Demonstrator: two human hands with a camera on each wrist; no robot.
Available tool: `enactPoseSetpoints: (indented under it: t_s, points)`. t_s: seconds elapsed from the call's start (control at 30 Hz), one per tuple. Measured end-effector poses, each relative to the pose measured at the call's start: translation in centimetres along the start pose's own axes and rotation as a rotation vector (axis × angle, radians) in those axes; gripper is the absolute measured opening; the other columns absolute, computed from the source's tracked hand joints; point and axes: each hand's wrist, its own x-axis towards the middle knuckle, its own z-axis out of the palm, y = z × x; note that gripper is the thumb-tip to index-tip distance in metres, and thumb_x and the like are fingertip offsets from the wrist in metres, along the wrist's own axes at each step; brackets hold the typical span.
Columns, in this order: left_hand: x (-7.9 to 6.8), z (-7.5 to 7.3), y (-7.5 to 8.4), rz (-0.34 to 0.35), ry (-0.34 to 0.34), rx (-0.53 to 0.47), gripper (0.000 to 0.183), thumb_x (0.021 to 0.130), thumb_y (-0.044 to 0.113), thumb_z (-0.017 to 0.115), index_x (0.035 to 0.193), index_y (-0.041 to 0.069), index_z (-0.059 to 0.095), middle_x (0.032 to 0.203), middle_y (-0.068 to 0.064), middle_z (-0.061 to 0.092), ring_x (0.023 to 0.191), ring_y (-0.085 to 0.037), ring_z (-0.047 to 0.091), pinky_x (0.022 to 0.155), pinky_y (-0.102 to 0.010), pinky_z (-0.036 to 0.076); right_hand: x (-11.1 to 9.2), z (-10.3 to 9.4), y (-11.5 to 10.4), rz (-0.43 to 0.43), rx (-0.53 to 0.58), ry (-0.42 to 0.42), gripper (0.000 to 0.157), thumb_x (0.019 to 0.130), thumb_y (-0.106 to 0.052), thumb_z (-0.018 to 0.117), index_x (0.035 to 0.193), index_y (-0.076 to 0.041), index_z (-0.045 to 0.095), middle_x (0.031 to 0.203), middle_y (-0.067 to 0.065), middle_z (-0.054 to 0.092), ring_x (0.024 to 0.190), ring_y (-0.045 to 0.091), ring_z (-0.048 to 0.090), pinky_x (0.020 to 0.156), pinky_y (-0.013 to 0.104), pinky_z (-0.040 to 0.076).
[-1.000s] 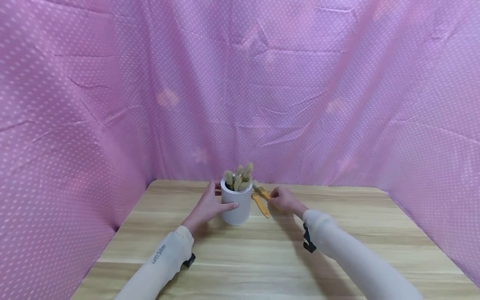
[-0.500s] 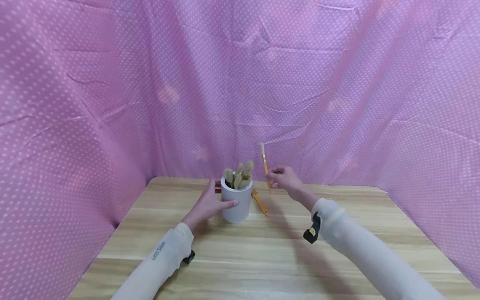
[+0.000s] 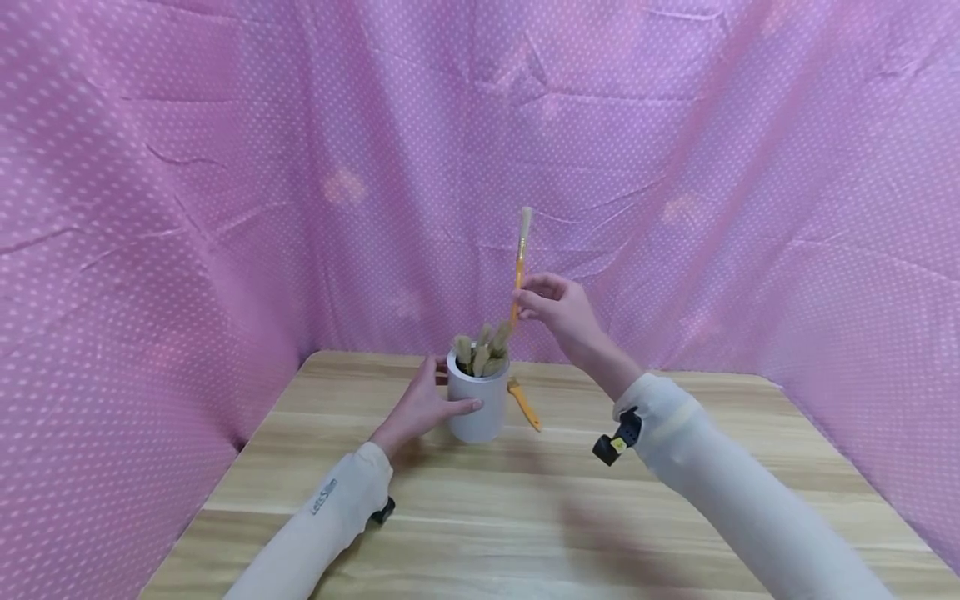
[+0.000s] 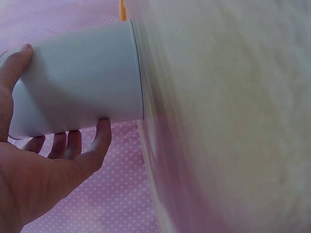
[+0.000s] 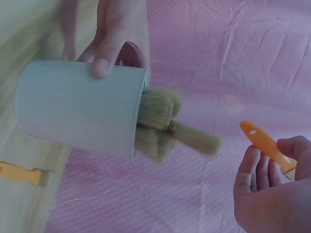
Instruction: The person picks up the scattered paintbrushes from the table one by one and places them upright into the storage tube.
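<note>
A white cylindrical pot (image 3: 477,408) stands upright on the table, with several paintbrushes (image 3: 482,350) in it, bristles up. My left hand (image 3: 423,404) holds the pot from its left side, thumb across the front and fingers round the back; the left wrist view shows these fingers (image 4: 101,141) along its wall. Above the pot and a little to its right, my right hand (image 3: 562,312) pinches a paintbrush (image 3: 519,267) by its orange handle (image 5: 262,141). This brush points bristles up, its handle end low near the bristles in the pot.
One more orange-handled paintbrush (image 3: 525,406) lies on the wooden table (image 3: 480,517), just right of the pot. Pink dotted cloth (image 3: 480,167) hangs behind the table and along both sides.
My right hand has picked a paintbrush up off the table, turned it upright and carried it up and left to above the pot. The left hand keeps its hold on the pot.
</note>
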Motion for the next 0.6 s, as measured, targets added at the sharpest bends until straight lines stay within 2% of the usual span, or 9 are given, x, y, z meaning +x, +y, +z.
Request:
enactPoseSetpoints:
  t_s: [0.1, 0.2, 0.4, 0.6]
  points:
    - [0.1, 0.1, 0.0, -0.004, 0.003, 0.003, 0.102, 0.067, 0.057, 0.091, 0.145, 0.019, 0.038, 0.139, -0.005, 0.045, 0.131, -0.032, 0.047, 0.104, -0.052, 0.046, 0.1, 1.3, -0.3, -0.057, -0.099, -0.033, 0.023, 0.093, -0.005, 0.073, 0.113, 0.004, 0.065, 0.101, 0.013, 0.071, 0.089, 0.023, 0.069, 0.088, 0.040, 0.057]
    - [0.1, 0.1, -0.1, 0.003, 0.005, -0.001, 0.103, 0.066, 0.057, 0.092, 0.145, 0.018, 0.038, 0.139, -0.005, 0.045, 0.131, -0.033, 0.047, 0.104, -0.053, 0.044, 0.1, 2.7, -0.4, -0.093, -0.258, -0.072, 0.025, 0.093, -0.011, 0.076, 0.113, 0.000, 0.066, 0.103, 0.010, 0.073, 0.092, 0.023, 0.071, 0.088, 0.039, 0.057]
    - [-0.1, 0.0, 0.0, 0.012, 0.000, -0.006, 0.105, 0.066, 0.055, 0.093, 0.147, 0.019, 0.036, 0.139, -0.004, 0.046, 0.129, -0.033, 0.049, 0.104, -0.052, 0.045, 0.4, 5.3, 0.0, -0.161, -0.513, -0.162, 0.019, 0.092, -0.011, 0.077, 0.107, -0.004, 0.067, 0.096, 0.005, 0.073, 0.088, 0.019, 0.071, 0.081, 0.033, 0.058]
    - [-0.1, -0.2, 0.2, 0.033, 0.006, 0.013, 0.098, 0.070, 0.052, 0.092, 0.145, 0.022, 0.036, 0.139, -0.002, 0.045, 0.127, -0.030, 0.050, 0.103, -0.049, 0.046, 0.6, 7.1, 0.7, -0.199, -0.695, -0.148, 0.016, 0.090, -0.004, 0.077, 0.101, -0.001, 0.067, 0.091, 0.006, 0.071, 0.082, 0.016, 0.070, 0.071, 0.024, 0.058]
